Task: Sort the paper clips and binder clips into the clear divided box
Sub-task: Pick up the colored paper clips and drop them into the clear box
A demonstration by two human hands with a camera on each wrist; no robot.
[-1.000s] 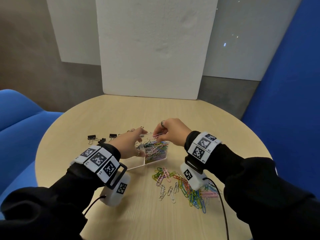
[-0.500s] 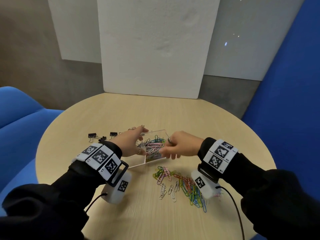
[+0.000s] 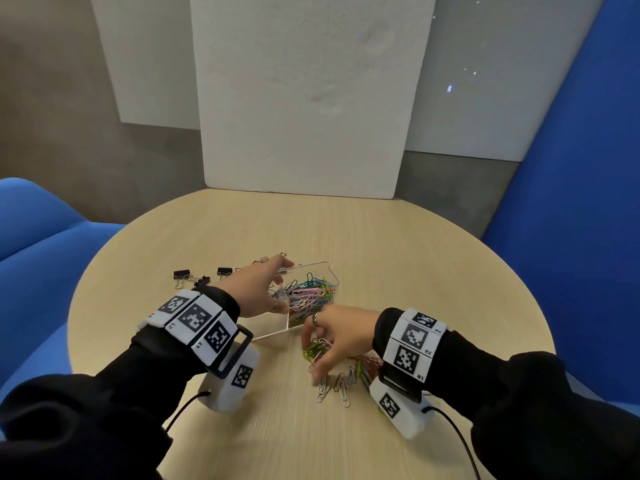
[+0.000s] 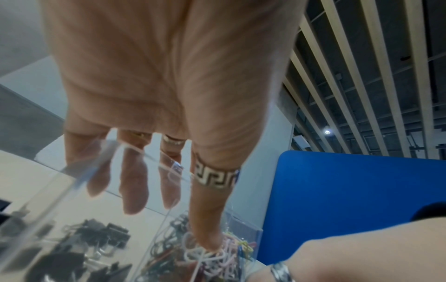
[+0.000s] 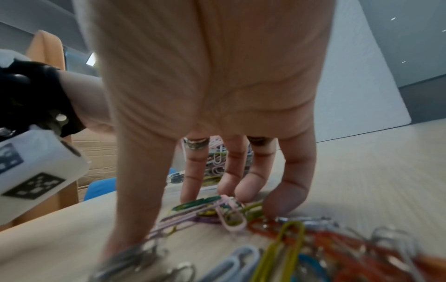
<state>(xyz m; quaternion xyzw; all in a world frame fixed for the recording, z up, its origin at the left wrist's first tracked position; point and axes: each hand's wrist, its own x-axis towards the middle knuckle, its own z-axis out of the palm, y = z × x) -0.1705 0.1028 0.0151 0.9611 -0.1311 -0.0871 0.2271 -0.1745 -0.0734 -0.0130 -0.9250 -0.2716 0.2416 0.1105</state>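
Observation:
The clear divided box [image 3: 327, 271] sits mid-table, its right compartment full of coloured paper clips [image 3: 311, 292]. My left hand [image 3: 287, 285] holds the box, fingers over the far wall and the thumb [image 4: 205, 229] reaching down into the paper clip compartment. Black binder clips [image 4: 96, 238] lie in the compartment under that hand. My right hand [image 3: 311, 358] is down on the loose paper clips [image 3: 343, 382] in front of the box. Its fingers are spread, with the fingertips [image 5: 277, 206] touching the clips [image 5: 217, 209]; nothing is pinched.
A few black binder clips [image 3: 181, 274] lie on the round wooden table [image 3: 433, 289] left of the box. A white foam board [image 3: 304, 98] stands at the table's far edge. Blue seating [image 3: 41, 230] is at the left, a blue panel [image 3: 571, 202] at the right.
My right hand left the box's paper clip compartment and came toward me, down onto the loose pile. My left hand stayed on the box.

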